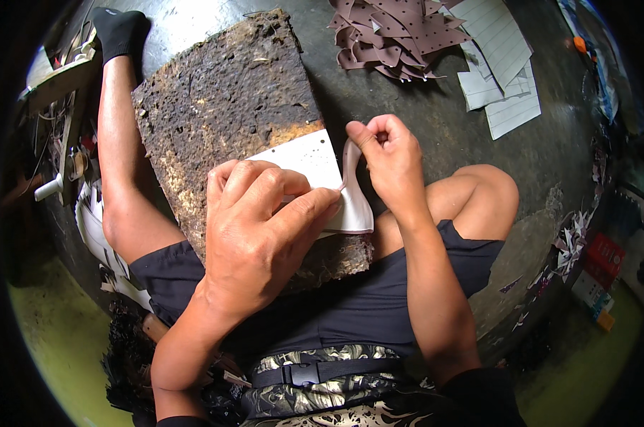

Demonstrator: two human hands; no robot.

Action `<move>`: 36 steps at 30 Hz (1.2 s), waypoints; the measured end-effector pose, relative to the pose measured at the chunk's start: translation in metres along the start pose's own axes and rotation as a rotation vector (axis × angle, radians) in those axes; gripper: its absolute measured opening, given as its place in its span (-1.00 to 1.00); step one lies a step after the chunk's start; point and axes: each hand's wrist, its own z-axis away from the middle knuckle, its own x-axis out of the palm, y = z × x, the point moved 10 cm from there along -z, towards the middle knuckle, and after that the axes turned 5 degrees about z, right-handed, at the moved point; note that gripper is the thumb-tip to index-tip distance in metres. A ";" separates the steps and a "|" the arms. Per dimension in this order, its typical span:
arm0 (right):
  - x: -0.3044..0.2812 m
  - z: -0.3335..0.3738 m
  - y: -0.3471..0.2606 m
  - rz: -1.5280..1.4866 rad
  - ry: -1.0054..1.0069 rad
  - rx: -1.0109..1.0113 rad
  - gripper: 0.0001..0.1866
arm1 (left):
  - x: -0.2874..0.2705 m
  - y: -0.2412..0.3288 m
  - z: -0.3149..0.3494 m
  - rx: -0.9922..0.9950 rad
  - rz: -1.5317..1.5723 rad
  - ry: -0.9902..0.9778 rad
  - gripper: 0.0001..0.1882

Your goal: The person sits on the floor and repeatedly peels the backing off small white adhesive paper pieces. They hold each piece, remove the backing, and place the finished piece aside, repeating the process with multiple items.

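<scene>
White sheet (315, 160) pinched between both hands.

Soft, even daylight fills the centre of the frame, brightest on the white sheet (304, 160) and the papers (503, 67) at upper right. A pale sheen of glare lies on the grey floor (187, 21) at the top. Shadows are short and soft beneath the hands. The fisheye bends the edges, the corners fall to black, and the rim is dim and slightly blurred.
</scene>
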 end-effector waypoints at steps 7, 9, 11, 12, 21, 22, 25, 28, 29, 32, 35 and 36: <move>-0.004 0.065 -0.032 -0.668 -0.131 0.137 -0.15 | -0.001 0.000 0.004 -0.024 -0.024 0.045 -0.72; -0.007 0.078 -0.055 -0.612 -0.128 0.017 -0.07 | 0.000 0.001 0.006 -0.035 -0.027 0.038 -0.72; -0.015 0.085 -0.065 -0.820 -0.029 -0.004 0.04 | 0.001 0.000 0.006 -0.050 -0.034 0.036 -0.72; -0.016 0.087 -0.072 -0.975 -0.017 -0.047 0.11 | 0.000 0.001 0.007 -0.042 -0.026 0.048 -0.72; 0.003 0.077 -0.062 -0.640 -0.043 -0.058 -0.13 | 0.000 0.000 0.008 -0.048 -0.019 0.055 -0.75; 0.003 0.075 -0.060 -0.642 -0.055 -0.071 -0.14 | -0.001 -0.001 0.007 -0.043 -0.013 0.053 -0.75; 0.001 0.070 -0.054 -0.639 -0.064 -0.069 -0.18 | 0.000 -0.001 0.006 -0.041 0.000 0.031 -0.76; -0.001 0.065 -0.054 -0.628 -0.077 -0.073 -0.20 | 0.001 -0.001 0.005 -0.043 0.011 0.011 -0.75; -0.001 0.064 -0.054 -0.620 -0.086 -0.075 -0.21 | 0.001 -0.001 0.005 -0.044 0.014 0.008 -0.75; -0.001 0.061 -0.054 -0.588 -0.096 -0.088 -0.22 | -0.001 0.000 0.006 -0.027 0.001 0.011 -0.73; -0.002 0.058 -0.054 -0.555 -0.112 -0.103 -0.22 | -0.002 -0.001 0.007 -0.013 0.000 0.001 -0.71; -0.002 0.057 -0.054 -0.554 -0.119 -0.107 -0.23 | -0.002 -0.001 0.007 -0.009 0.007 0.000 -0.71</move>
